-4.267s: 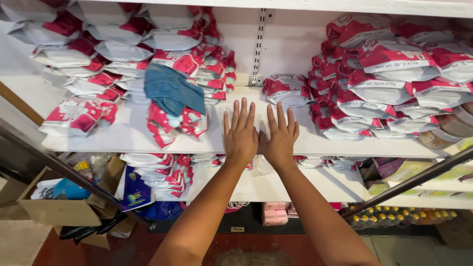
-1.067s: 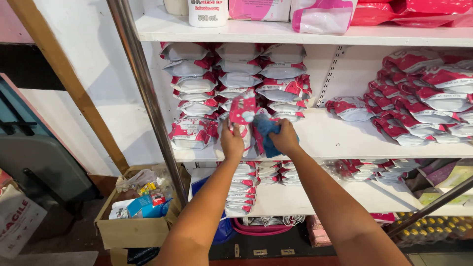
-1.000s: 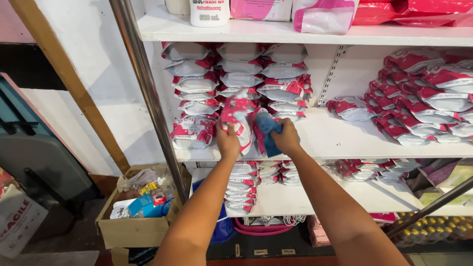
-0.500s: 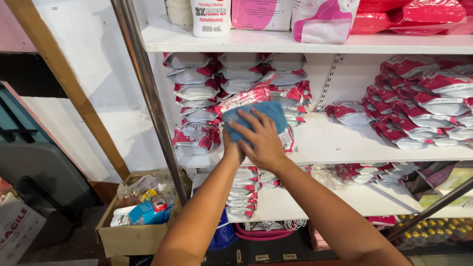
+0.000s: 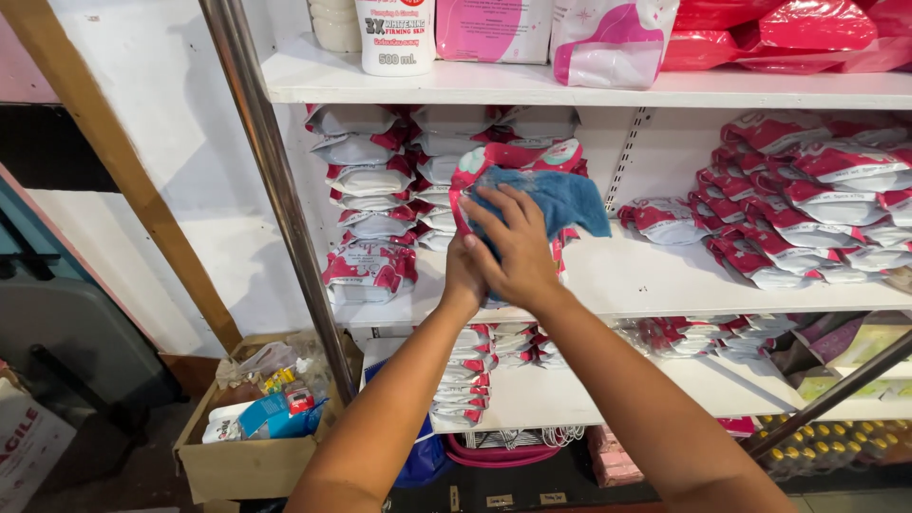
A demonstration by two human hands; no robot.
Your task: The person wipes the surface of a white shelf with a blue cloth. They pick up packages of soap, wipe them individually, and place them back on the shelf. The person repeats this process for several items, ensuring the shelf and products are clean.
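Note:
My left hand (image 5: 463,277) holds a red-and-white soft packet (image 5: 518,156) up in front of the middle white shelf (image 5: 646,275). It is mostly hidden behind my right hand (image 5: 514,249). With fingers spread, my right hand presses a blue cloth (image 5: 562,199) flat against the face of that packet. Both hands are raised off the shelf, in front of stacks of the same packets (image 5: 375,204).
More red-and-white packets (image 5: 807,204) are piled at the right of the shelf. A white bottle (image 5: 396,33) and pink packs stand on the upper shelf. A metal upright (image 5: 271,180) runs at the left, above a cardboard box (image 5: 249,432) of oddments on the floor.
The view swung left from the first frame, where both hands lay flat on the shelf. In the last second the packet and cloth rose off the shelf, and my right hand moved onto the cloth.

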